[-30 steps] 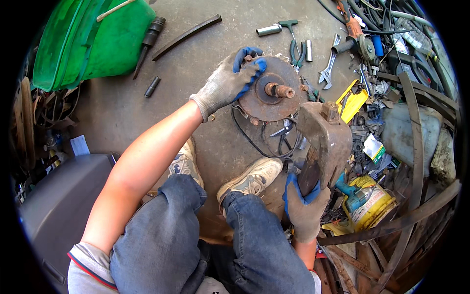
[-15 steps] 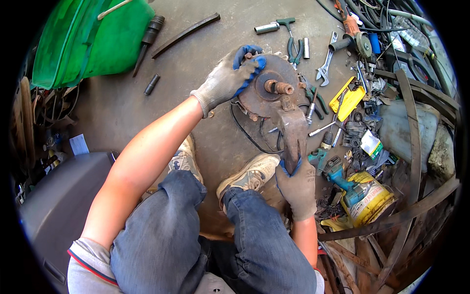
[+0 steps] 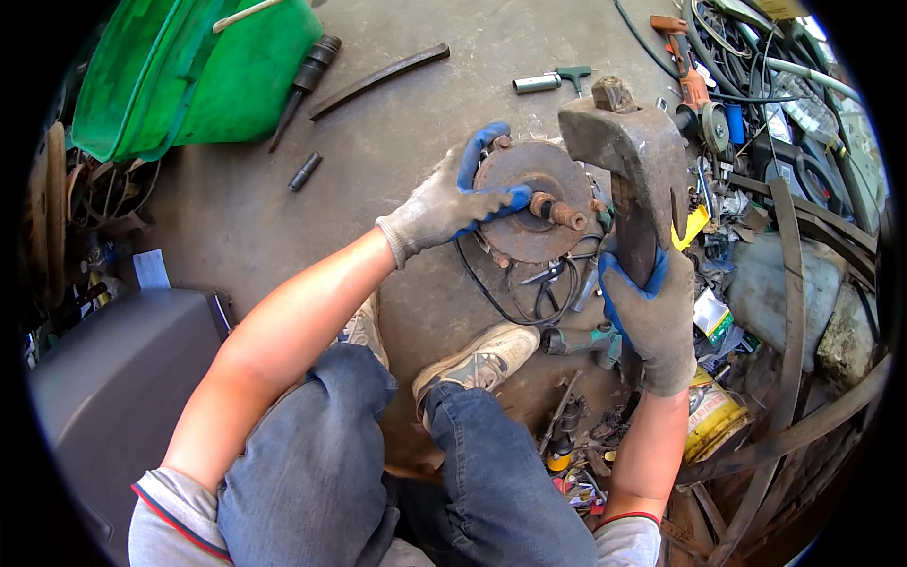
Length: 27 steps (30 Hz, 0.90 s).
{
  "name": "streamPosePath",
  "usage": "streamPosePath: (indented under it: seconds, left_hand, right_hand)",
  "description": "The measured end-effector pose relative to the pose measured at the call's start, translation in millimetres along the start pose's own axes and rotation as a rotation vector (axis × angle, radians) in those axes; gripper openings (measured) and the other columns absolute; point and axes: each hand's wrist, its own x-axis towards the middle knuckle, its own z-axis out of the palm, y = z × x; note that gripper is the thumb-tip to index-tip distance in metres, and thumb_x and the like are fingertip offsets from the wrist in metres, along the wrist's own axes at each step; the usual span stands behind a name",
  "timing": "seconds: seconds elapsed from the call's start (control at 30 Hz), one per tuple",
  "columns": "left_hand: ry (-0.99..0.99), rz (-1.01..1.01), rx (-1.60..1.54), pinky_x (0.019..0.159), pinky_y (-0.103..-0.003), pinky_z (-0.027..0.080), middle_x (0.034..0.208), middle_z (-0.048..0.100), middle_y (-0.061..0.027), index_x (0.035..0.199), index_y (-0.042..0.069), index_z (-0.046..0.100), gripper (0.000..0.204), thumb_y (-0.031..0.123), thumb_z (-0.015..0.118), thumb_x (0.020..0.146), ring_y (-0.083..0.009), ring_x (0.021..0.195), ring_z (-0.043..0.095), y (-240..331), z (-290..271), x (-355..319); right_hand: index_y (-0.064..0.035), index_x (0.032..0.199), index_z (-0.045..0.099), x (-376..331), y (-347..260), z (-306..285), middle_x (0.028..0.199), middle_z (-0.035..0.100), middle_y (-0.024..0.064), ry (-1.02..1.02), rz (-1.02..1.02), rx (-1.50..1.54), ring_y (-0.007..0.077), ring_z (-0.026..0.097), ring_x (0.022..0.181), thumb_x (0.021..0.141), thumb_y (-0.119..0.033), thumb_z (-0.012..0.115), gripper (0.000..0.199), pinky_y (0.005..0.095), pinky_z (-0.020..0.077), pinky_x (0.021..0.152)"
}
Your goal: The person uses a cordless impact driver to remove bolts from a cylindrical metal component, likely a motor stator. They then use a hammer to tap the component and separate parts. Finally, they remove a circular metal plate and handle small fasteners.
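My left hand (image 3: 442, 200), in a grey glove with blue fingers, grips the rim and face of a rusty round metal part (image 3: 534, 168). The part tilts toward me, and a worn threaded shaft (image 3: 560, 211) sticks out of its middle. My gloved right hand (image 3: 654, 317) is closed round the dark handle of a heavy hammer (image 3: 628, 142). The worn hammer head is raised to the right of the round part, apart from the shaft. Where the part rests underneath is hidden.
A green tub (image 3: 236, 90) stands at the far left, near a curved iron bar (image 3: 378, 82). At right lie an angle grinder (image 3: 699, 99), a teal power tool (image 3: 586, 343), a yellow bucket (image 3: 713, 420) and scrap strips. My shoe (image 3: 482, 364) is close below the part.
The hammer has risen off the shaft and swung up and right with my right hand. My left hand keeps its hold, its fingers spread wider over the disc.
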Motion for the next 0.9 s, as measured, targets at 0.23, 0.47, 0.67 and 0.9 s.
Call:
streamPosePath:
  seconds: [0.23,0.47,0.67,0.9]
  left_hand:
    - [-0.013,0.005,0.075,0.115,-0.036,0.038,0.149,0.045,-0.0104,0.151,0.004,0.038,0.078,0.021,0.080,0.087,-0.0174,0.136,0.042,-7,-3,2]
    - [0.097,0.159,0.329,0.102,-0.040,0.049,0.140,0.055,-0.0136,0.149,0.009,0.041,0.081,0.027,0.084,0.082,-0.0198,0.120,0.056,-5,-12,-2]
    - [0.074,0.488,0.829,0.072,-0.037,0.057,0.118,0.068,-0.0096,0.123,0.006,0.064,0.062,0.024,0.093,0.071,-0.0224,0.086,0.070,96,42,-47]
    - [0.055,0.544,1.104,0.076,-0.037,0.057,0.094,0.071,-0.0166,0.111,0.004,0.071,0.030,0.006,0.074,0.081,-0.0283,0.083,0.071,97,56,-23]
  right_hand:
    - [0.0032,0.105,0.066,15,15,9,0.089,0.069,0.0280,-0.139,0.126,-0.274,0.0452,0.068,0.089,0.077,-0.021,0.067,0.036,0.0473,0.0534,0.081]
    - [0.0023,0.100,0.062,-110,73,32,0.072,0.063,0.0061,0.155,0.401,0.539,0.0145,0.059,0.052,0.085,-0.009,0.071,0.020,0.0283,0.0483,0.048]
    - [0.0028,0.094,0.064,-265,174,85,0.070,0.063,0.0065,0.227,0.806,0.475,0.0178,0.061,0.050,0.083,-0.007,0.073,0.018,0.0313,0.0506,0.044]
    - [0.0032,0.100,0.068,-357,243,132,0.071,0.068,0.0133,-0.080,1.131,0.535,0.0220,0.069,0.059,0.080,-0.021,0.078,0.033,0.0346,0.0542,0.050]
